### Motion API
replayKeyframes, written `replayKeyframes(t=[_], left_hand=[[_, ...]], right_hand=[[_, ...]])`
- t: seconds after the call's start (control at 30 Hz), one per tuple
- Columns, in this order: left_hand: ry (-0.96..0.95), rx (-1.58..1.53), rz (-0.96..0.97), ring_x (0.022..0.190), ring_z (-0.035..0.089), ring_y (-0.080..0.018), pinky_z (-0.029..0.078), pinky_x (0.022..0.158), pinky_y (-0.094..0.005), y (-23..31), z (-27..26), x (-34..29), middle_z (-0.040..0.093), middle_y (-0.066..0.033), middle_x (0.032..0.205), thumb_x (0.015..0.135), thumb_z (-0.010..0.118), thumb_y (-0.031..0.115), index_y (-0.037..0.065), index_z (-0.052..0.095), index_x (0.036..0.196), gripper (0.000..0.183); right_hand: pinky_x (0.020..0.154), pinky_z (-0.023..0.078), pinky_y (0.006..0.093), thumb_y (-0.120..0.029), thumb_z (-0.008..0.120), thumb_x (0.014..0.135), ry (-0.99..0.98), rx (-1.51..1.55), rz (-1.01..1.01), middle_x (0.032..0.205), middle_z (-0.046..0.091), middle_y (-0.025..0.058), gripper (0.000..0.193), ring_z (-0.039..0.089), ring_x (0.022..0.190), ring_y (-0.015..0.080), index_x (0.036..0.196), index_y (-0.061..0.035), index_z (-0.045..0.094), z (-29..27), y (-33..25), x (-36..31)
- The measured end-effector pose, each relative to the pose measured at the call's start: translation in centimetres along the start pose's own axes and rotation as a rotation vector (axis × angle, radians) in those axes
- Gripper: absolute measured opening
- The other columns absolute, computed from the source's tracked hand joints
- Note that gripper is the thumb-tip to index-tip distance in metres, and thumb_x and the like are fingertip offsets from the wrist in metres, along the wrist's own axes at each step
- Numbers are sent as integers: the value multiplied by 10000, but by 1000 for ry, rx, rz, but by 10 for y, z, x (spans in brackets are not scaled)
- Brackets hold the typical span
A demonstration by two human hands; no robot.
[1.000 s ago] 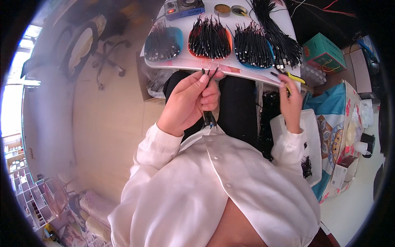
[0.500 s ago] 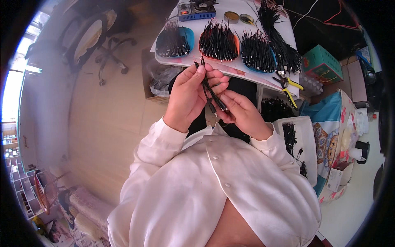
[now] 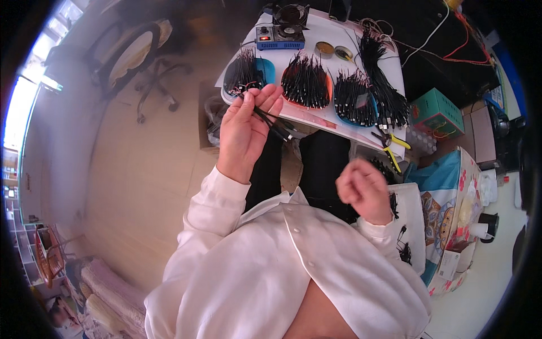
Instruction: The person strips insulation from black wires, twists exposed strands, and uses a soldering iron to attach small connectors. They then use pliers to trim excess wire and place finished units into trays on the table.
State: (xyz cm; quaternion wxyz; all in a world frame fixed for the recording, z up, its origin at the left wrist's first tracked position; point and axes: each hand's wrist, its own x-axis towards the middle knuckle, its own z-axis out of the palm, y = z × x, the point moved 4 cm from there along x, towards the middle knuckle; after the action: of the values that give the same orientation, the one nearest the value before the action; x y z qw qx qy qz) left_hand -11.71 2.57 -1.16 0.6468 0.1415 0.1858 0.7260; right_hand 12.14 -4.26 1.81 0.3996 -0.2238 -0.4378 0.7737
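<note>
My left hand is palm-up in front of the table's near edge, closed with its thumb pinching a few short black cables. Their connector ends hang below the fingers, toward my lap. My right hand is apart from them, lower and to the right, above the white tray's edge. Its fingers are curled in and slightly blurred; no cable shows in it. Beyond my left hand stands a blue dish with black cables. An orange dish and another blue dish, both heaped with cables, sit to its right.
At the table's back stands a blue soldering pot with a lit red switch, beside two round tins. A long cable bundle and yellow-handled pliers lie on the right. The white tray holds more cables. A green box stands farther right.
My right hand has let go of the cables and moved right and down, its fingers curling. My left hand has shifted left, still holding the cables. The view has shifted slightly.
</note>
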Motion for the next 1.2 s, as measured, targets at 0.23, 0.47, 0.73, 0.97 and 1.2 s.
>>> replayKeyframes(t=[0.23,0.47,0.73,0.97,1.2], left_hand=[[-24,-46,-152,1242,506,-387,462,1038,-482,-17,18,-12,536,-269,1275,1036,352,108,-57,508,1064,229],[-33,51,-148,1207,543,-367,488,1015,-439,-21,21,-19,549,-268,1255,1036,372,123,-50,510,1048,222],[-70,190,-148,1153,591,-326,499,992,-410,-24,20,-23,596,-244,1199,1032,393,126,-61,522,1133,249],[-153,299,-200,1086,626,-297,515,946,-386,-25,16,-25,630,-202,1162,1033,394,145,-70,540,1172,295],[-96,143,-302,1163,582,-282,503,955,-375,-24,12,-21,555,-208,1306,1042,348,167,-75,467,1310,380]], right_hand=[[531,289,165,-183,545,974,256,-328,-81,821,568,6,217,393,632,13,1084,-2,591,-22,-5,40],[665,431,196,-179,628,946,64,-448,140,854,634,-15,215,530,747,30,995,29,655,7,25,77],[577,406,210,-124,680,890,182,-644,-14,721,640,-15,176,486,650,25,970,32,684,10,37,74],[561,394,224,-111,667,901,223,-907,-263,757,605,17,179,483,639,52,1003,35,682,10,29,67],[832,433,231,-100,569,962,169,-699,-225,1091,622,79,209,569,959,128,1059,42,687,12,24,63]])
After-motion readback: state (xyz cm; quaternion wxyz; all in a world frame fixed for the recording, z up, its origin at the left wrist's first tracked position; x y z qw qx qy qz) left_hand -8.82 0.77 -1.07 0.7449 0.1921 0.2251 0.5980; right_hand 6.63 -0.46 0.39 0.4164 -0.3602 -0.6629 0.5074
